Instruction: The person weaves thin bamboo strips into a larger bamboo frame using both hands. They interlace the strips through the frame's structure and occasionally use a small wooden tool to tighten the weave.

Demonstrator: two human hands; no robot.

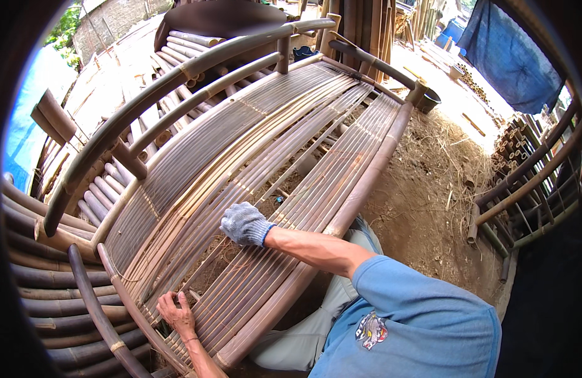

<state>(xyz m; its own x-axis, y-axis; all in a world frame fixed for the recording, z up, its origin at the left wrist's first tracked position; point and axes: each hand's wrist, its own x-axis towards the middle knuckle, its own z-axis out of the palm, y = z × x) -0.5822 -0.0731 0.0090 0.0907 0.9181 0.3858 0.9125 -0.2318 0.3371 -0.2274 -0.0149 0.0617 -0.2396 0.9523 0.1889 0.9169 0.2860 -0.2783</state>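
Across the view stretches a long bamboo bench [360, 189], its seat made of thin brown slats with a gap running lengthwise between two groups. My left hand [176, 315], bare, rests on the slats at the bench's near left end, fingers spread and thumb apart. In a grey knitted glove with a blue cuff, my right hand [244, 224] is closed in a fist over the slats beside the gap. Whatever its fingers may grip is hidden. Thin loose fibres hang in the gap just below the glove.
A curved bamboo backrest [177, 75] rises along the far left side. Thick dark bamboo poles [64, 296] lie stacked at lower left. More cut bamboo [524, 151] and another bamboo frame [536, 189] stand at right, past straw-strewn ground [423, 176]. A blue tarp [511, 57] hangs at upper right.
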